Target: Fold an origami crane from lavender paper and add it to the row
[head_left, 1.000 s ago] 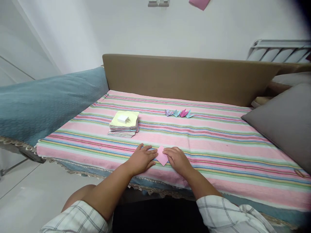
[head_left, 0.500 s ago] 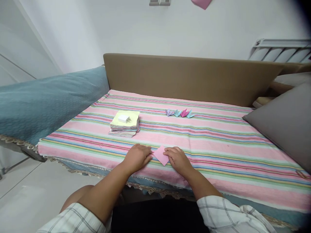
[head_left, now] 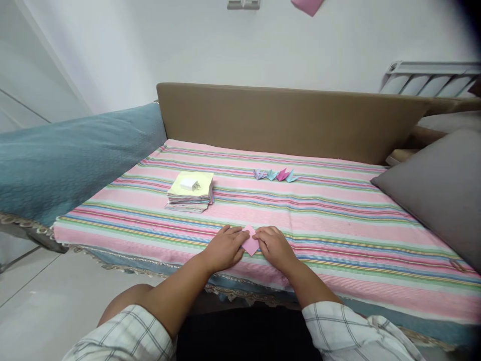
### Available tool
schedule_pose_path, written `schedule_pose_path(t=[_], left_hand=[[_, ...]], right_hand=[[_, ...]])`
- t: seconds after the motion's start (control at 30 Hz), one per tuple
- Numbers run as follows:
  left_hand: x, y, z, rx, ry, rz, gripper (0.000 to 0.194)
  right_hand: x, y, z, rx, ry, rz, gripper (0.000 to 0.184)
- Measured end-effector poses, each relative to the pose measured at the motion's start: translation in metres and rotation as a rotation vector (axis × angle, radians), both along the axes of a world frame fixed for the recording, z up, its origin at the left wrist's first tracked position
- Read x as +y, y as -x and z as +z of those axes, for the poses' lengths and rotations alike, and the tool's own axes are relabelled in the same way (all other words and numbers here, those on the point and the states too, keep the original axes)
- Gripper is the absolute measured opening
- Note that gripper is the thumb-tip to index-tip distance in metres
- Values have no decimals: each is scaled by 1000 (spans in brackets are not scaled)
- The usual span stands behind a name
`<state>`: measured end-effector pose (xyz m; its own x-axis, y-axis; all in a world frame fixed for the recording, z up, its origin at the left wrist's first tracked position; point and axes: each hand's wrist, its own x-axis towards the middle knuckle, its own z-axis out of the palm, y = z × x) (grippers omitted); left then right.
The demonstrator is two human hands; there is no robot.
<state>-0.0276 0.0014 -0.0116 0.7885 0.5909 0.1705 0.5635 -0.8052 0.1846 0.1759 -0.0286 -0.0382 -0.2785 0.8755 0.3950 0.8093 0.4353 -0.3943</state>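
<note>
A small pink square of folded origami paper (head_left: 251,245) lies on the striped cloth (head_left: 330,230), turned so that one corner points at me. My left hand (head_left: 225,248) rests over its left side, fingers stretched out and apart, with fingertips pressing on the sheet. At the right edge, my right hand (head_left: 275,245) grips the paper with thumb and bent fingers. The left corner is hidden under my left fingers.
A stack of paper squares (head_left: 188,199) with a white charger plug (head_left: 190,184) on top stands to the left. Several folded paper cranes (head_left: 282,174) line up farther back. A grey cushion (head_left: 439,185) leans at right; a brown backrest (head_left: 278,120) closes the rear.
My left hand has slid right and onto the paper's left side. My right hand stays at the right edge. The whole view has shifted slightly.
</note>
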Motion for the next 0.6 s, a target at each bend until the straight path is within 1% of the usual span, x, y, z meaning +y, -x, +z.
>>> schedule_pose_path(t=[0.2, 0.37, 0.5, 0.6], left_hand=[[7, 9, 5, 1, 7, 34, 44], [9, 10, 11, 0, -1, 36, 37], [11, 10, 15, -4, 12, 15, 31], [10, 9, 18, 6, 22, 28, 23]], right_hand=[[1, -5, -1, 35, -9, 23, 26], [1, -8, 0, 54, -8, 55, 26], [1, -9, -1, 65, -12, 47, 25], [1, -8, -2, 66, -18, 35, 26]])
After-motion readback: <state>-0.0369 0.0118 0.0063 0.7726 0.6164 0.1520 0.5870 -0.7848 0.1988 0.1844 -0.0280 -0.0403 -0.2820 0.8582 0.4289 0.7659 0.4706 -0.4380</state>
